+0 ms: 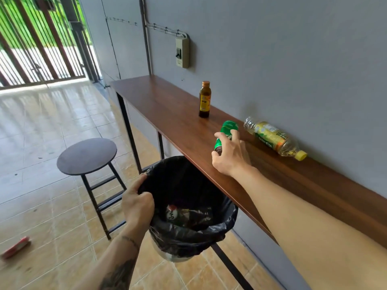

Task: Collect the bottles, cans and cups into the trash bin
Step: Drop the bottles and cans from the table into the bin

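I have a long wooden surface (167,105) running along the grey wall, reaching away ahead of my right hand. Off to the far side of my left hand stands a round stool (87,155) on the tiled floor, and something red and white (15,248) lies on the tiles further out that way; it is too blurred to name.

My left hand (137,204) grips the near rim of the trash bin (188,208), fingers curled over the black liner. I judge I am holding it lifted and tucked against the surface's edge so that whatever comes off the wood has only a short drop. Some rubbish already lies in the bottom, a labelled bottle or wrapper among it, though I cannot tell exactly what.

Beyond my right hand, lying on its side close to the wall, is a clear plastic bottle with a yellow cap (274,138), cap pointing toward me. Further ahead a small brown glass bottle (204,99) stands upright, well apart from both hands.

My right hand (229,152) is wrapped round a green drink can (227,132), fingers over its top side, thumb underneath. The can is tilted, bottom end toward the bin, just above the wood; whether it touches I cannot tell. It looks ready to go in next, with both bottles left.
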Demonstrator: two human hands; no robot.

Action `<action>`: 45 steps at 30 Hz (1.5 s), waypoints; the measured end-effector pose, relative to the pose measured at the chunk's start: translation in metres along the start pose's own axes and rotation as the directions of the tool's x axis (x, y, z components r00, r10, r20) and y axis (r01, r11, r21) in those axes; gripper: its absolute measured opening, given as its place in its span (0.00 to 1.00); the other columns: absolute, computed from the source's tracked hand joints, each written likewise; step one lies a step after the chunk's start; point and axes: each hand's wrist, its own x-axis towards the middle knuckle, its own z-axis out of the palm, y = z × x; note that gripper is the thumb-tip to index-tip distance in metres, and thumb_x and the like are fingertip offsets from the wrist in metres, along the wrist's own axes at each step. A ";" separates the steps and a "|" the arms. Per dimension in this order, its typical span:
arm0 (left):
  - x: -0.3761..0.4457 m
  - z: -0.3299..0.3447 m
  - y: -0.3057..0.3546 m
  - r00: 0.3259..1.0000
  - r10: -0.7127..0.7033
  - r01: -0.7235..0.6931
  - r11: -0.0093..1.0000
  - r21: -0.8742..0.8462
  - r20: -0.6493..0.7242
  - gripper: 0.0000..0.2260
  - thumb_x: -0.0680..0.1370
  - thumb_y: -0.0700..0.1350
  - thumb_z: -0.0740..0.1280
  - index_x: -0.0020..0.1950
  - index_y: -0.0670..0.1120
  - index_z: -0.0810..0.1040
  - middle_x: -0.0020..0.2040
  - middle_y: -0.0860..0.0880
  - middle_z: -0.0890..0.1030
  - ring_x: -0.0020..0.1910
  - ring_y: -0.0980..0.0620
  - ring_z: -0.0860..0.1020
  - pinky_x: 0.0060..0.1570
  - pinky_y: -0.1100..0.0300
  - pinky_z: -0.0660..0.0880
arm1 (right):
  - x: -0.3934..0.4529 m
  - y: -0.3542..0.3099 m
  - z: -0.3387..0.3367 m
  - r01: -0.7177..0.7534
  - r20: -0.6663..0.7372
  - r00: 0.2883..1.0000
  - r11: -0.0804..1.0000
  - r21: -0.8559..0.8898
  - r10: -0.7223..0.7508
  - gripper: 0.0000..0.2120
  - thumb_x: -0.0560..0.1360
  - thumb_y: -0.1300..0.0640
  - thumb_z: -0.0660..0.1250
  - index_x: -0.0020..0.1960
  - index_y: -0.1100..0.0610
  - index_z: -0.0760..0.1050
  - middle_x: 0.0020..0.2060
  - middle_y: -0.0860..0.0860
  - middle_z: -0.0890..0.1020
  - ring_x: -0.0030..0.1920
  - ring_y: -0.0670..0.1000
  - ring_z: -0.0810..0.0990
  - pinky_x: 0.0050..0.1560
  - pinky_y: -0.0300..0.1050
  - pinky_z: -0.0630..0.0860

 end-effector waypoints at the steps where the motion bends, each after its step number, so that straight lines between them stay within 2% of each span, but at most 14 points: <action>1: 0.003 0.001 0.002 1.000 0.006 -0.006 1.000 0.001 -0.016 0.33 0.70 0.29 0.56 0.69 0.54 0.78 0.59 0.52 0.79 0.58 0.45 0.79 0.57 0.44 0.80 | -0.001 -0.005 0.003 0.050 -0.006 0.999 0.998 0.038 -0.050 0.27 0.74 0.50 0.67 0.72 0.47 0.66 0.72 0.56 0.63 0.62 0.62 0.73 0.57 0.53 0.77; 4: 0.014 0.003 0.007 0.998 0.017 -0.017 1.000 -0.007 -0.054 0.32 0.71 0.28 0.55 0.69 0.53 0.78 0.60 0.52 0.79 0.57 0.50 0.77 0.57 0.54 0.79 | -0.012 -0.032 0.009 0.218 0.030 0.974 0.962 0.165 -0.226 0.27 0.71 0.50 0.68 0.69 0.45 0.68 0.72 0.55 0.64 0.62 0.60 0.72 0.60 0.54 0.76; 8: 0.022 -0.001 0.016 0.995 0.037 -0.039 0.999 -0.024 -0.089 0.30 0.73 0.27 0.56 0.69 0.51 0.78 0.57 0.51 0.79 0.49 0.55 0.78 0.36 0.71 0.75 | -0.036 -0.067 0.013 0.448 0.173 0.854 0.862 0.236 -0.491 0.28 0.71 0.50 0.69 0.69 0.43 0.66 0.72 0.54 0.62 0.62 0.60 0.71 0.63 0.58 0.73; 10: 0.028 -0.006 0.019 0.992 0.044 -0.048 0.998 -0.032 -0.117 0.30 0.72 0.27 0.57 0.68 0.50 0.78 0.56 0.50 0.80 0.51 0.50 0.80 0.37 0.69 0.76 | -0.043 -0.077 0.018 0.530 0.250 0.785 0.823 0.202 -0.567 0.29 0.72 0.51 0.69 0.71 0.44 0.66 0.73 0.55 0.61 0.64 0.60 0.71 0.67 0.57 0.70; 13: 0.037 -0.011 0.021 0.989 0.045 -0.050 0.998 -0.031 -0.140 0.30 0.70 0.29 0.58 0.67 0.51 0.79 0.56 0.47 0.82 0.55 0.45 0.81 0.50 0.56 0.81 | -0.045 -0.081 0.030 0.596 0.365 0.726 0.798 0.088 -0.582 0.31 0.71 0.52 0.68 0.72 0.45 0.65 0.75 0.56 0.58 0.66 0.61 0.69 0.69 0.58 0.65; 16: 0.039 -0.013 0.026 0.986 0.047 -0.050 0.999 -0.013 -0.159 0.30 0.71 0.29 0.58 0.68 0.49 0.79 0.58 0.47 0.82 0.57 0.46 0.80 0.49 0.62 0.79 | -0.043 -0.076 0.036 0.615 0.448 0.691 0.787 0.050 -0.568 0.33 0.71 0.51 0.69 0.74 0.43 0.63 0.78 0.55 0.52 0.71 0.62 0.65 0.71 0.61 0.64; 19: 0.044 -0.010 0.026 0.979 0.051 -0.053 0.999 -0.004 -0.197 0.31 0.69 0.30 0.58 0.67 0.51 0.80 0.60 0.47 0.82 0.57 0.47 0.80 0.58 0.58 0.77 | -0.031 -0.069 0.023 0.568 0.378 0.733 0.815 0.115 -0.565 0.31 0.72 0.52 0.68 0.74 0.44 0.63 0.79 0.53 0.54 0.72 0.61 0.65 0.69 0.60 0.67; 22: 0.042 -0.005 0.025 0.980 0.031 -0.029 0.999 0.016 -0.198 0.31 0.70 0.29 0.58 0.68 0.51 0.79 0.61 0.47 0.81 0.54 0.49 0.78 0.51 0.66 0.75 | -0.008 -0.051 -0.003 0.495 0.262 0.821 0.861 0.116 -0.507 0.29 0.73 0.51 0.67 0.73 0.45 0.65 0.77 0.53 0.57 0.70 0.60 0.67 0.66 0.60 0.71; 25: 0.040 0.002 0.024 0.983 0.052 -0.046 0.998 0.034 -0.176 0.31 0.70 0.28 0.58 0.68 0.51 0.79 0.59 0.48 0.81 0.52 0.49 0.77 0.43 0.69 0.73 | 0.022 -0.014 -0.027 0.375 0.131 0.920 0.927 -0.009 -0.370 0.28 0.73 0.51 0.68 0.72 0.46 0.67 0.76 0.54 0.59 0.70 0.59 0.67 0.67 0.58 0.71; 29: 0.041 0.014 0.024 0.988 0.062 -0.058 0.998 0.032 -0.142 0.31 0.68 0.29 0.58 0.66 0.53 0.81 0.57 0.46 0.83 0.53 0.45 0.79 0.52 0.56 0.79 | 0.046 0.038 -0.058 0.107 0.025 0.994 0.961 -0.254 -0.104 0.29 0.72 0.52 0.67 0.71 0.48 0.65 0.71 0.57 0.62 0.68 0.63 0.68 0.66 0.59 0.69; 32: 0.038 0.020 0.028 0.989 0.060 -0.056 0.998 0.028 -0.139 0.31 0.69 0.30 0.58 0.67 0.52 0.80 0.59 0.46 0.82 0.55 0.43 0.79 0.56 0.50 0.79 | 0.040 0.066 -0.071 -0.053 0.017 0.998 0.893 -0.446 0.068 0.30 0.70 0.52 0.67 0.71 0.49 0.64 0.68 0.58 0.64 0.63 0.63 0.71 0.62 0.58 0.69; 36: 0.037 0.023 0.030 0.988 0.055 -0.052 0.998 0.024 -0.142 0.30 0.71 0.30 0.58 0.67 0.51 0.80 0.61 0.47 0.81 0.55 0.46 0.77 0.54 0.57 0.76 | 0.032 0.084 -0.068 -0.085 0.032 0.991 0.808 -0.582 0.128 0.32 0.67 0.54 0.69 0.69 0.49 0.64 0.67 0.59 0.66 0.64 0.64 0.71 0.63 0.58 0.68; 41: 0.035 0.021 0.031 0.990 0.060 -0.057 0.998 0.025 -0.129 0.29 0.70 0.30 0.58 0.67 0.50 0.80 0.62 0.47 0.81 0.56 0.48 0.77 0.61 0.53 0.76 | 0.028 0.083 -0.063 -0.130 0.006 0.985 0.767 -0.628 0.172 0.37 0.68 0.53 0.71 0.72 0.47 0.58 0.67 0.60 0.65 0.64 0.64 0.70 0.63 0.58 0.65; 45: 0.033 0.017 0.030 0.990 0.066 -0.065 0.998 0.012 -0.124 0.29 0.71 0.29 0.58 0.67 0.49 0.80 0.61 0.47 0.80 0.52 0.51 0.77 0.54 0.59 0.77 | 0.027 0.069 -0.061 -0.092 0.024 0.991 0.819 -0.567 0.128 0.38 0.67 0.56 0.71 0.72 0.45 0.58 0.67 0.58 0.66 0.64 0.63 0.68 0.61 0.60 0.68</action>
